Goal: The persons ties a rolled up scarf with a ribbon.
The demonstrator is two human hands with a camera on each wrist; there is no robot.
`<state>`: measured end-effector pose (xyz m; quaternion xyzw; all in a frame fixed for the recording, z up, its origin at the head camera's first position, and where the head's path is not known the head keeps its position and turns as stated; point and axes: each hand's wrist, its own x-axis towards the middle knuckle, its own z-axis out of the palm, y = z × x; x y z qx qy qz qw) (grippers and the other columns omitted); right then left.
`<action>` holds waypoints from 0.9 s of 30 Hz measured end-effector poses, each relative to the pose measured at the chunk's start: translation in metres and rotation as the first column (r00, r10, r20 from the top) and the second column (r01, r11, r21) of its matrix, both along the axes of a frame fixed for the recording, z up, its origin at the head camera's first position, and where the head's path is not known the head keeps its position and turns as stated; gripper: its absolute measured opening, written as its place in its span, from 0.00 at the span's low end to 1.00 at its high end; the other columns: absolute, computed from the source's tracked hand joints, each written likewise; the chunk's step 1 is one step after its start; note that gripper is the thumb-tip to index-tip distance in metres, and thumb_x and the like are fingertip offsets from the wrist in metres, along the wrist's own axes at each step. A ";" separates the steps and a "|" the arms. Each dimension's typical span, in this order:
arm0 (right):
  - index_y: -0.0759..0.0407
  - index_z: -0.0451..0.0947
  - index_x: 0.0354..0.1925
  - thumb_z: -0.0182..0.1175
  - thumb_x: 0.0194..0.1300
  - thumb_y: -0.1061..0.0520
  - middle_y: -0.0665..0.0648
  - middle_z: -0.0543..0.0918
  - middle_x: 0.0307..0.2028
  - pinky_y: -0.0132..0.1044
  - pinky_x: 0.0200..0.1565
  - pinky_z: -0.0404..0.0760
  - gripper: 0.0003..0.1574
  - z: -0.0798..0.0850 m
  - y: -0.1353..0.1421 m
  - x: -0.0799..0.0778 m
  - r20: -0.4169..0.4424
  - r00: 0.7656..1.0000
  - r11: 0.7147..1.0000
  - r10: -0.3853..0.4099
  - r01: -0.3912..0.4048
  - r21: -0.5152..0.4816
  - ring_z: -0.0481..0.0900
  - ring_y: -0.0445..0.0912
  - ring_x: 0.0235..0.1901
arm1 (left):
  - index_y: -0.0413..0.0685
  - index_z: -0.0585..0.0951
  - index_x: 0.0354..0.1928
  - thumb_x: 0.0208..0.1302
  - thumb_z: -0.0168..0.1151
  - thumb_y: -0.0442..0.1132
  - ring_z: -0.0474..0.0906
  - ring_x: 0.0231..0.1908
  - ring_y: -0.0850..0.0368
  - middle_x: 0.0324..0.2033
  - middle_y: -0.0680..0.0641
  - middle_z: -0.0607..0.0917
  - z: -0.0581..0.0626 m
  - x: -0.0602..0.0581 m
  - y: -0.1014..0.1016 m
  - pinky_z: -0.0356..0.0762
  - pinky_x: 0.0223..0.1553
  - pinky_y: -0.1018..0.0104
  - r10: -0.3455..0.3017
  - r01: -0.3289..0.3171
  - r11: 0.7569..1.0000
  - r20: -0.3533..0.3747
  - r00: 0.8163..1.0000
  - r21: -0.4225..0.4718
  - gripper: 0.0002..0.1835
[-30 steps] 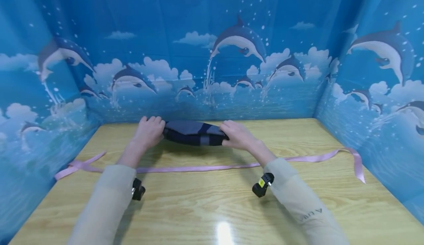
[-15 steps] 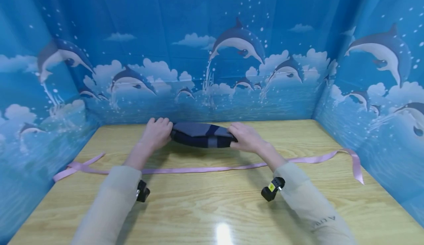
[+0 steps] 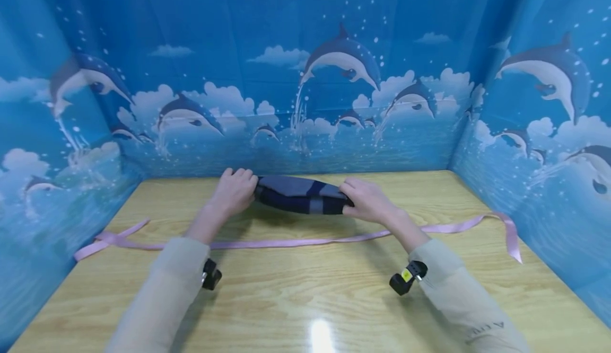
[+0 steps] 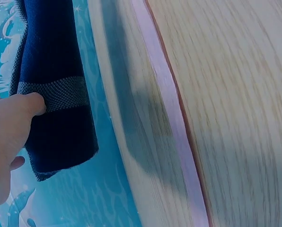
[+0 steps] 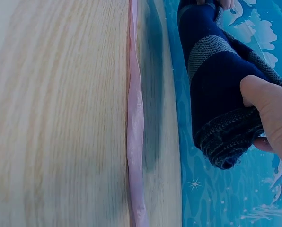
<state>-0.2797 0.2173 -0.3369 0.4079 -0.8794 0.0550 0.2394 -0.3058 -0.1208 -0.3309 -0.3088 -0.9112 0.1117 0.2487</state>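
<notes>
A rolled navy and grey knitted scarf [image 3: 303, 194] is held above the far part of the table. My left hand [image 3: 235, 190] grips its left end, and in the left wrist view the thumb presses on a grey band of the scarf [image 4: 60, 127]. At the other end, my right hand [image 3: 369, 200] pinches the roll between thumb and fingers. Spiral layers show at that end of the scarf [image 5: 221, 94] in the right wrist view. A flat pink ribbon [image 3: 286, 243] lies across the table on the near side of the scarf, apart from both hands.
The wooden table [image 3: 305, 294] extends under both arms. Blue dolphin-print curtains [image 3: 305, 146] stand along its back and sides. The ribbon's left end crosses itself, and its right end curls near the table's right edge. A small black camera sits on each wrist.
Both hands have shifted to the right together, carrying the scarf with them at about the same height. Their grip looks the same, and the ribbon stays where it was.
</notes>
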 end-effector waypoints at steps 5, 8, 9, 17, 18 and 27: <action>0.60 0.73 0.34 0.65 0.43 0.61 0.55 0.75 0.31 0.39 0.28 0.73 0.16 0.000 0.007 0.006 -0.041 0.999 1.000 0.013 -0.013 -0.011 0.72 0.46 0.29 | 0.40 0.78 0.36 0.53 0.66 0.41 0.76 0.36 0.47 0.33 0.42 0.79 -0.002 -0.001 0.006 0.69 0.36 0.53 -0.030 0.030 1.000 -0.018 0.999 -0.004 0.13; 0.60 0.73 0.33 0.65 0.42 0.62 0.55 0.75 0.30 0.39 0.27 0.72 0.16 0.001 0.010 0.010 -0.063 0.998 1.000 0.023 -0.023 -0.010 0.71 0.46 0.28 | 0.40 0.78 0.36 0.53 0.66 0.41 0.76 0.36 0.47 0.33 0.43 0.79 -0.003 -0.002 0.009 0.69 0.36 0.53 -0.042 0.042 0.999 -0.022 0.999 -0.004 0.13; 0.60 0.73 0.33 0.65 0.42 0.62 0.55 0.75 0.30 0.39 0.27 0.73 0.16 0.001 0.011 0.011 -0.068 0.997 1.000 0.028 -0.029 -0.011 0.71 0.47 0.28 | 0.40 0.78 0.36 0.53 0.66 0.41 0.76 0.36 0.47 0.34 0.43 0.79 -0.004 -0.002 0.010 0.69 0.36 0.53 -0.044 0.044 0.999 -0.021 0.999 -0.003 0.13; 0.61 0.73 0.35 0.66 0.43 0.62 0.55 0.76 0.32 0.39 0.28 0.74 0.17 0.002 0.017 0.023 -0.075 0.996 0.999 0.045 -0.045 -0.003 0.73 0.47 0.30 | 0.40 0.78 0.36 0.52 0.66 0.41 0.76 0.36 0.47 0.34 0.43 0.79 -0.004 -0.002 0.016 0.69 0.37 0.52 -0.072 0.072 0.997 -0.041 0.997 0.011 0.14; 0.61 0.73 0.35 0.66 0.42 0.62 0.55 0.76 0.32 0.39 0.28 0.74 0.17 0.002 0.017 0.025 -0.079 0.996 0.999 0.048 -0.048 -0.002 0.73 0.47 0.30 | 0.40 0.78 0.36 0.52 0.66 0.41 0.76 0.36 0.47 0.34 0.43 0.79 -0.004 -0.002 0.017 0.69 0.37 0.52 -0.079 0.079 0.997 -0.042 0.996 0.009 0.14; 0.60 0.72 0.33 0.63 0.38 0.62 0.54 0.75 0.29 0.37 0.26 0.74 0.18 -0.004 0.020 0.038 -0.142 0.980 0.990 0.141 -0.144 -0.012 0.73 0.46 0.27 | 0.40 0.78 0.36 0.51 0.67 0.42 0.76 0.36 0.48 0.34 0.43 0.79 -0.006 -0.001 0.022 0.69 0.40 0.51 -0.125 0.125 0.992 -0.063 0.990 -0.008 0.14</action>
